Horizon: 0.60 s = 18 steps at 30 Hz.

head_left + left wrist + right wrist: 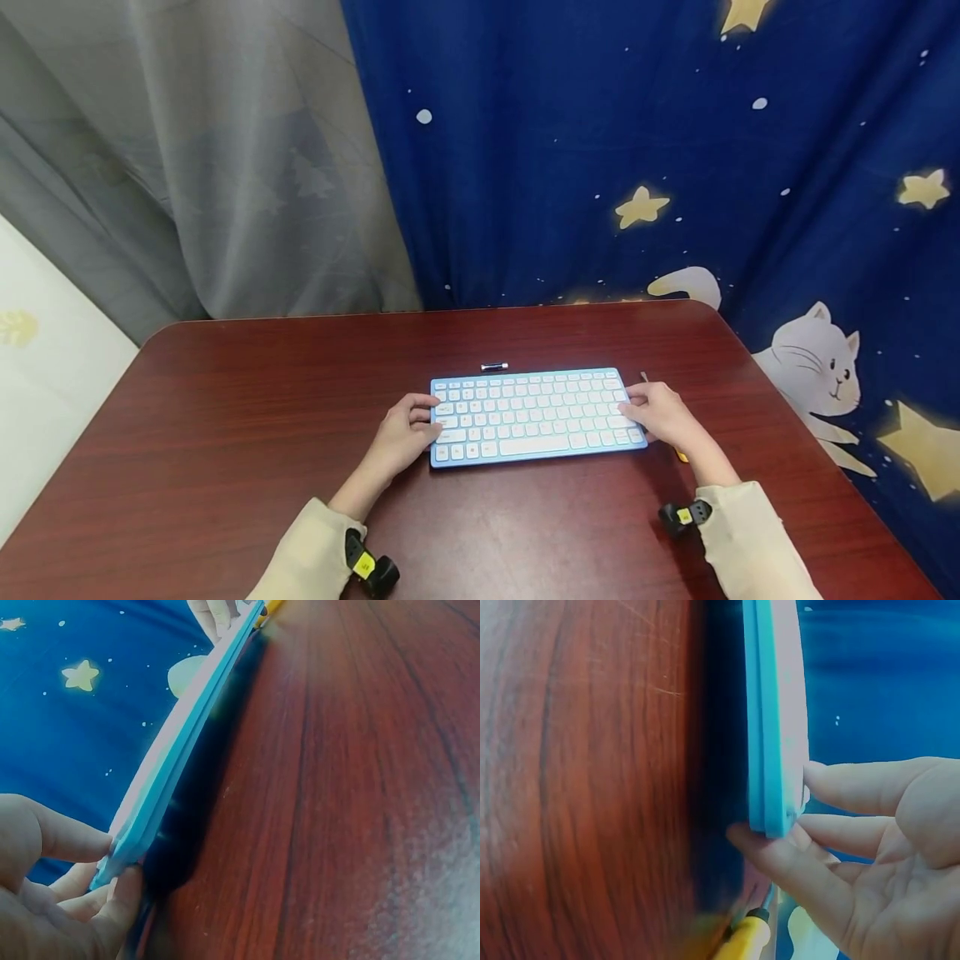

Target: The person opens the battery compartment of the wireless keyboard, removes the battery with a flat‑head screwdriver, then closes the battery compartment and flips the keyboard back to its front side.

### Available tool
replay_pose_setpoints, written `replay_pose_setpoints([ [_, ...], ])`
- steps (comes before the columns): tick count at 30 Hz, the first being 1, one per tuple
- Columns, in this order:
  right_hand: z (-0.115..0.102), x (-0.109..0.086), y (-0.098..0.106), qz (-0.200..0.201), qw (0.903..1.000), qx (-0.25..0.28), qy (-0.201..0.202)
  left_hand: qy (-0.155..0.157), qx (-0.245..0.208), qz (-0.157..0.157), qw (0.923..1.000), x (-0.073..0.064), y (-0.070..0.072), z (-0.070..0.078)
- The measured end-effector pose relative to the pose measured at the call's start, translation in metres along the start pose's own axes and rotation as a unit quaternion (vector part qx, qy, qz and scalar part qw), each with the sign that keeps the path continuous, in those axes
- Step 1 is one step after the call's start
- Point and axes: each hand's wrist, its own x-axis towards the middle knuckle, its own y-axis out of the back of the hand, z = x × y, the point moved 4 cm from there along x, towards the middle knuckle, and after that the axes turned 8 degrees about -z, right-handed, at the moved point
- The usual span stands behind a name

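Observation:
A light blue keyboard point(536, 417) with white keys is held level, keys up, by its two short ends. My left hand point(405, 433) grips the left end; in the left wrist view the thumb lies on the top and fingers point(124, 900) reach under the edge. At the other end my right hand point(660, 412) pinches the right edge, with a finger point(772, 851) beneath it. Both wrist views show a dark shadow gap between the keyboard and the table point(247, 417).
Behind the keyboard lies a small battery-like cylinder point(494, 367). A screwdriver with a yellow handle point(746, 937) lies on the table under my right hand, mostly hidden in the head view. A blue curtain point(525, 167) hangs past the table's far edge.

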Motion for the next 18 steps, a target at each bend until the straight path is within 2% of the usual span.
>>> replay_pose_setpoints([
  [9, 0.001, 0.0029, -0.0039, 0.018, 0.9998, -0.008, 0.004, -0.008, 0.02, 0.014, 0.9997, 0.0008, 0.0034, -0.0026],
  [18, 0.004, 0.0041, -0.0088, 0.019, 0.9998, 0.004, -0.003, 0.008, 0.021, 0.01, 0.9997, 0.0004, 0.0042, -0.0087],
])
